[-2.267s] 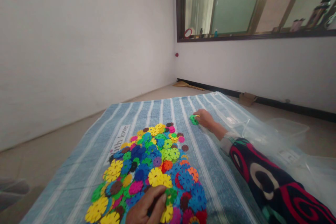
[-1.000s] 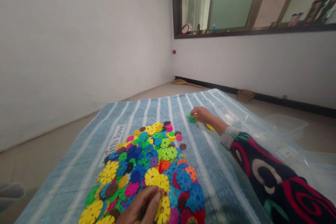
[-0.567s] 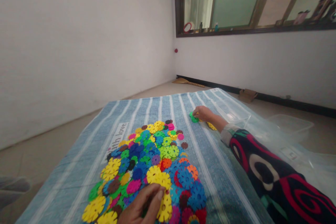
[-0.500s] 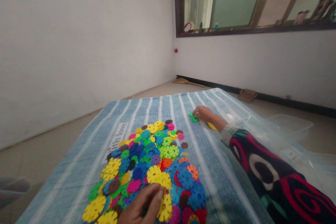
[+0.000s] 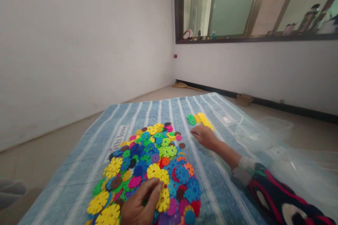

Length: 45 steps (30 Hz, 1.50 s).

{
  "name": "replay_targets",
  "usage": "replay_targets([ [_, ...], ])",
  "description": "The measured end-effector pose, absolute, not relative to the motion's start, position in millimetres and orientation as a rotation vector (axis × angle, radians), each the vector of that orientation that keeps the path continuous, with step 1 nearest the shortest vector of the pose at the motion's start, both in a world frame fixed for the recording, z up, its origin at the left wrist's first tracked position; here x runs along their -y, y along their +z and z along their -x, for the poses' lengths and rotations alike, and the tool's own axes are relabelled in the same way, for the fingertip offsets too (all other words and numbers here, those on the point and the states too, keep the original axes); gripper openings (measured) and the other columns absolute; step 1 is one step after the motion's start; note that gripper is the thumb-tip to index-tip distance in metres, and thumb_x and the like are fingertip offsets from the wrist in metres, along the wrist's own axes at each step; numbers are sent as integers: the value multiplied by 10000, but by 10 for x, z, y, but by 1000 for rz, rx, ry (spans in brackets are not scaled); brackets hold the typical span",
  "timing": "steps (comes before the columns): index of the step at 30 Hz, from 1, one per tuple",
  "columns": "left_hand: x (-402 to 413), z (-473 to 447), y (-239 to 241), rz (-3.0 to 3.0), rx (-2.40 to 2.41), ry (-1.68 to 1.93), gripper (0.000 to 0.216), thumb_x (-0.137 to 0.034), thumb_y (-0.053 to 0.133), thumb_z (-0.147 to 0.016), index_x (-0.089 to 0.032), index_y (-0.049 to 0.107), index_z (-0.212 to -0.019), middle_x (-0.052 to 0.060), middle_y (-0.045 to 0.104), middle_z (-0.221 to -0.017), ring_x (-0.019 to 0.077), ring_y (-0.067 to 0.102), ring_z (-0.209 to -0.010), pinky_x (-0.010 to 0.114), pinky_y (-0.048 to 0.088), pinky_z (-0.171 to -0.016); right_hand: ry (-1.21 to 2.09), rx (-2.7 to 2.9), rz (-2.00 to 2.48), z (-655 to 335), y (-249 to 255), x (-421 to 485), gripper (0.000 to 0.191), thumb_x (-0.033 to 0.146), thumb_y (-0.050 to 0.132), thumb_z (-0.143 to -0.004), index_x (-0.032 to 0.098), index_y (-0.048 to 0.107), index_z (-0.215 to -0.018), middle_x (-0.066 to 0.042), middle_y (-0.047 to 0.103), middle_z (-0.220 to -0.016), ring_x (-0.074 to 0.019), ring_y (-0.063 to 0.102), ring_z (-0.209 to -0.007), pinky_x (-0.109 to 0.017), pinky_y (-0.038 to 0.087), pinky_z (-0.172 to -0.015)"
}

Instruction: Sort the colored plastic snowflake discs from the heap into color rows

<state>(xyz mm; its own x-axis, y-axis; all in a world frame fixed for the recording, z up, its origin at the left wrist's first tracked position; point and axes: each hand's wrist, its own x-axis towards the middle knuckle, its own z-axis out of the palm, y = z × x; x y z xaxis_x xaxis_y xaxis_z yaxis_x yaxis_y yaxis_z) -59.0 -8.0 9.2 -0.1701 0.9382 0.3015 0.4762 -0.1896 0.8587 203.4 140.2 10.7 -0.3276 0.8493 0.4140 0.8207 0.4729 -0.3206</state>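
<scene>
A heap of notched plastic discs (image 5: 142,158) in many colours lies on the striped cloth. My left hand (image 5: 141,202) is at the near part of the heap, thumb and fingers pinched together against yellow discs (image 5: 163,198). Whatever is between those fingertips is hidden. To the right of the heap, my right hand (image 5: 204,136) is just above the cloth, its fingers drawn together with nothing visible in them. Just beyond it lie a green piece (image 5: 191,119) and a longer row of yellow discs (image 5: 205,121), apart from the heap.
The blue-and-white striped cloth (image 5: 87,158) covers the work surface. Clear plastic containers (image 5: 264,137) stand along its right side. On the floor behind are a broom (image 5: 186,86) and a piece of cardboard (image 5: 244,100). A wall rises at the left.
My right hand has left the green piece and drawn back toward me, uncovering it and the yellow row. My left hand stays at the heap. The view has shifted slightly.
</scene>
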Motion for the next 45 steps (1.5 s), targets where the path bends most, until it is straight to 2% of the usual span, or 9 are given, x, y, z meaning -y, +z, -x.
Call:
replay_targets([
  [4,47,668,83,-1748,-1591,1296,239,-451,657,-688,-237,720,-772,-21,738,-758,147,687,-680,175,556,-661,97,2193,1186,-1803,-19,-843,158,145,527,-826,185,679,-839,-47,678,-782,-161,590,-767,-247,406,-710],
  [7,46,691,152,-1805,-1641,1281,246,-435,636,-703,-221,713,-798,-10,737,-777,155,686,-705,206,553,-710,158,2170,1164,-1669,-65,-531,150,163,523,-832,185,667,-798,-41,660,-761,-159,572,-749,-252,410,-702],
  [13,16,821,396,-1823,-1781,1308,291,-453,574,-736,-201,688,-823,5,719,-791,168,658,-744,252,528,-756,331,1929,1272,-1574,-203,-282,167,226,535,-833,170,644,-947,-75,658,-950,-199,567,-926,-329,423,-858],
  [17,-40,1030,446,-1732,-1826,1306,313,-455,574,-713,-184,680,-828,1,708,-772,166,644,-722,247,518,-701,439,1820,1322,-1510,-336,-218,233,286,540,-829,180,624,-1018,-78,647,-1005,-204,570,-952,-355,431,-880],
  [22,-70,1230,420,-1783,-1851,1119,304,-446,558,-682,-177,671,-767,-11,679,-677,153,610,-631,237,481,-599,400,1811,1281,-1441,-415,-147,253,318,545,-815,197,619,-1024,-85,644,-1032,-218,573,-978,-386,425,-907],
  [34,-45,1452,515,-2061,-1740,506,172,-336,579,-615,-192,671,-638,-6,637,-642,158,579,-613,244,429,-583,380,1868,1268,-1522,-469,-214,247,357,521,-842,186,634,-979,-87,656,-983,-216,577,-930,-365,438,-859],
  [40,53,1190,591,-2318,-1655,366,126,-253,620,-626,-199,691,-716,30,650,-755,204,585,-792,290,439,-730,382,1882,1266,-1525,-461,-220,251,346,512,-849,178,639,-986,-83,655,-981,-208,574,-924,-349,430,-856],
  [43,86,1007,533,-2485,-1609,308,195,-202,591,-678,-206,690,-845,43,638,-849,203,558,-876,315,423,-822,384,1904,1275,-1522,-445,-220,239,335,510,-852,179,642,-976,-76,655,-955,-202,573,-901,-341,429,-845],
  [45,101,914,477,-2539,-1620,239,214,-176,548,-719,-203,678,-887,55,611,-896,198,540,-895,319,420,-822,378,1908,1284,-1519,-443,-222,227,332,518,-848,180,643,-962,-74,655,-945,-202,573,-895,-338,429,-837],
])
